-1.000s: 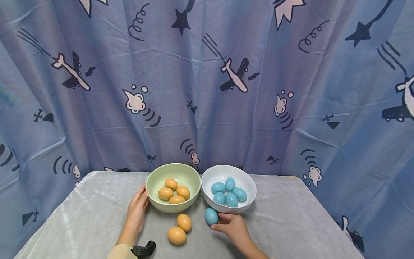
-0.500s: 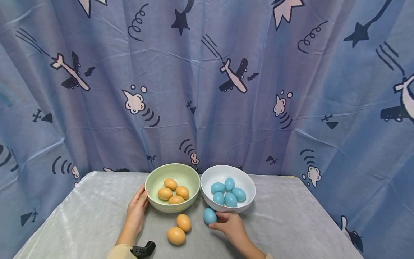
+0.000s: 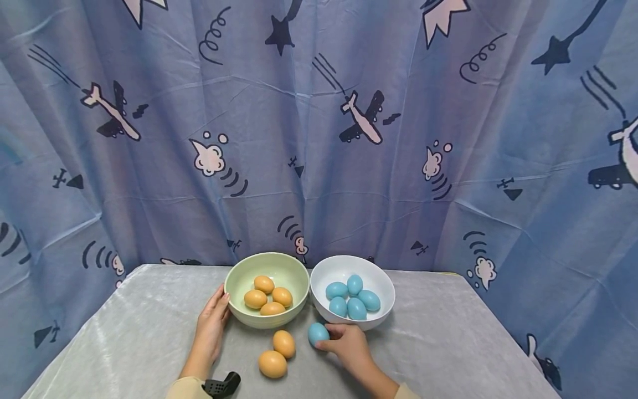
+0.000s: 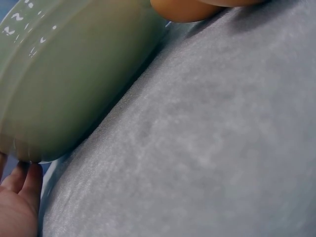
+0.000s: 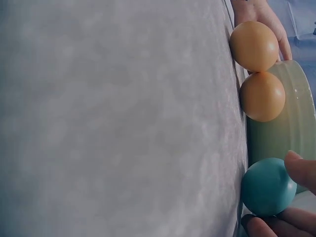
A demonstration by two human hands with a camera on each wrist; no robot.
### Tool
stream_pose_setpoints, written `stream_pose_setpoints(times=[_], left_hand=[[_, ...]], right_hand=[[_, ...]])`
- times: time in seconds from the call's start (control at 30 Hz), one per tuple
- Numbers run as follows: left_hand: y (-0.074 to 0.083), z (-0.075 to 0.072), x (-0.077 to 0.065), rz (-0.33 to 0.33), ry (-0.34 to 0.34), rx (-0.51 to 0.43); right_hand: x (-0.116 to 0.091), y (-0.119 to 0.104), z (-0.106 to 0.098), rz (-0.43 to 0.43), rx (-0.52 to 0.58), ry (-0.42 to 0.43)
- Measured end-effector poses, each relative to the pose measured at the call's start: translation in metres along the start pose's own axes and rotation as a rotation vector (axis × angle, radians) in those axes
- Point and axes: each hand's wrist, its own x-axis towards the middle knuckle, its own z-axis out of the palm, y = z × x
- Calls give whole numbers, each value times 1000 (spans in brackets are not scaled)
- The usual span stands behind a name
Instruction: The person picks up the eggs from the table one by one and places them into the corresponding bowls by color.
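Note:
My left hand [image 3: 211,327] rests against the left side of a light green bowl [image 3: 234,307], its fingers fairly straight along the outer wall. Several orange eggs [image 3: 256,299] lie inside that bowl. In the left wrist view, the fingertips [image 4: 32,173] touch the bowl near its base. My right hand [image 3: 351,346] holds a blue egg [image 3: 317,334] just in front of the white bowl [image 3: 384,310]. Seen from the right wrist, the thumb [image 5: 299,168] is on one side of this egg and the fingers are on the other. Several blue eggs [image 3: 369,300] sit in the white bowl.
Two loose orange eggs, a nearer one [image 3: 272,364] and a farther one [image 3: 284,344], lie close together before the green bowl. A grey cloth [image 3: 438,343] covers the table. Behind it hangs a blue patterned curtain [image 3: 319,194]. The two bowls stand side by side.
My right hand has shifted a little to the left, and the blue egg has moved left with it. The left hand and both bowls have stayed in place.

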Motion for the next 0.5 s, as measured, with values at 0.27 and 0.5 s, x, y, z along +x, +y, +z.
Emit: stream_pose_setpoints(times=[0.27, 0.5], left_hand=[[0, 0, 0, -1, 1, -4], [0, 0, 0, 4, 1, 5]], right_hand=[[3, 0, 7, -49, -45, -14], [1, -4, 8, -59, -80, -5]])
